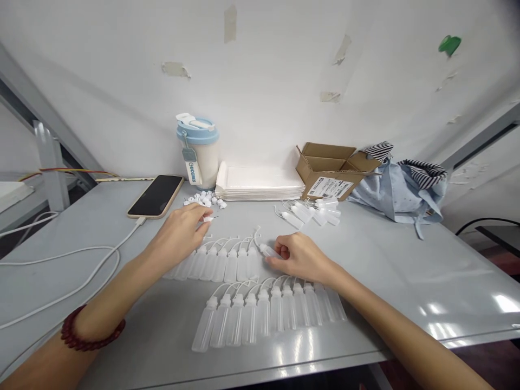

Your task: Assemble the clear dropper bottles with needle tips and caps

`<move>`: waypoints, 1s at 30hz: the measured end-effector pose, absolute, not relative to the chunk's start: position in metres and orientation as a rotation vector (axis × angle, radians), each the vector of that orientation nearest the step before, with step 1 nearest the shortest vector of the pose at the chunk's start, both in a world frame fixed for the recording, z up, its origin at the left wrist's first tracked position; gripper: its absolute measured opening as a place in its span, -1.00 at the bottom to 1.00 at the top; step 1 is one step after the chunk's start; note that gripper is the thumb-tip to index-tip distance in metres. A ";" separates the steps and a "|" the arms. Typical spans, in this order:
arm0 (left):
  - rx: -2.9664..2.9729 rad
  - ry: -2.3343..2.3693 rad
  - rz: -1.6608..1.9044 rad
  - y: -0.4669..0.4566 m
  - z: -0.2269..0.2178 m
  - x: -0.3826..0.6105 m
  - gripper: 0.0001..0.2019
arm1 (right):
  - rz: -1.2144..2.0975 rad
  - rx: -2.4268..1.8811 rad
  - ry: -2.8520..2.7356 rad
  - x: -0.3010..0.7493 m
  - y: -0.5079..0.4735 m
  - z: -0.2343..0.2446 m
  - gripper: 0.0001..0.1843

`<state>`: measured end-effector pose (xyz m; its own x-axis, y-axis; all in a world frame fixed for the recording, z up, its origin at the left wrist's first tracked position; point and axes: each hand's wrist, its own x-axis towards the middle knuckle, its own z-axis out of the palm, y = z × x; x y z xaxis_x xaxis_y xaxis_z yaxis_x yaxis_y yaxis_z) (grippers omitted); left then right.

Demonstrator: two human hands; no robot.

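My left hand (181, 230) pinches a small white needle-tip cap (208, 219) just in front of a pile of loose white caps (205, 199). My right hand (298, 255) is curled around a small translucent squeeze bottle (266, 249), held on its side. Below the hands lie two rows of the same bottles with tethered caps: a far row (219, 264) and a near row (264, 311). More bottles without order lie in a heap (314, 212) further back.
A phone (156, 195) on a white cable, a blue-lidded tumbler (199, 151), a stack of white trays (260, 184), an open cardboard box (331, 170) and a blue cloth bag (400, 189) line the back of the grey table (406, 271).
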<state>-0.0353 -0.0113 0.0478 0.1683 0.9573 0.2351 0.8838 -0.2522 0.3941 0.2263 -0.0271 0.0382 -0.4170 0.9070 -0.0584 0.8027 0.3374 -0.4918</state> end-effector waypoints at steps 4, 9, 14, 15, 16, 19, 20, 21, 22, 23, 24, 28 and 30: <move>2.058 1.742 0.864 -0.017 0.052 -0.029 -0.71 | 0.687 -1.469 -2.315 0.229 -0.026 0.038 -0.73; 1.506 1.417 0.887 -0.031 0.061 -0.011 -0.67 | 0.672 -1.308 -2.225 0.230 -0.026 0.039 -0.78; 1.290 1.186 0.898 -0.041 0.060 0.002 -0.70 | 0.793 -1.112 -2.191 0.229 -0.029 0.045 -0.78; 1.253 1.139 0.909 -0.042 0.058 0.003 -0.71 | 0.839 -1.074 -2.192 0.229 -0.030 0.047 -0.79; 1.211 1.094 0.917 -0.043 0.057 0.005 -0.72 | 0.889 -1.038 -2.189 0.229 -0.031 0.048 -0.81; 1.076 0.978 0.926 -0.045 0.053 0.011 -0.74 | 1.050 -0.936 -2.164 0.228 -0.035 0.052 -0.85; 1.039 0.948 0.937 -0.046 0.053 0.014 -0.75 | 1.099 -0.910 -2.155 0.227 -0.036 0.053 -0.86; 1.011 0.922 0.949 -0.047 0.052 0.016 -0.76 | 1.141 -0.888 -2.149 0.227 -0.037 0.053 -0.87; 0.992 0.898 0.956 -0.049 0.052 0.018 -0.78 | 1.173 -0.874 -2.145 0.226 -0.039 0.054 -0.89; 0.978 0.876 0.958 -0.051 0.053 0.021 -0.80 | 1.193 -0.866 -2.140 0.226 -0.040 0.054 -0.90; 0.970 0.858 0.953 -0.053 0.053 0.023 -0.81 | 1.205 -0.863 -2.135 0.225 -0.041 0.054 -0.91; 0.944 0.805 0.930 -0.058 0.055 0.028 -0.84 | 1.247 -0.882 -2.124 0.223 -0.044 0.052 -0.96; 0.935 0.800 0.912 -0.059 0.055 0.029 -0.84 | 1.276 -0.908 -2.127 0.223 -0.044 0.052 -0.97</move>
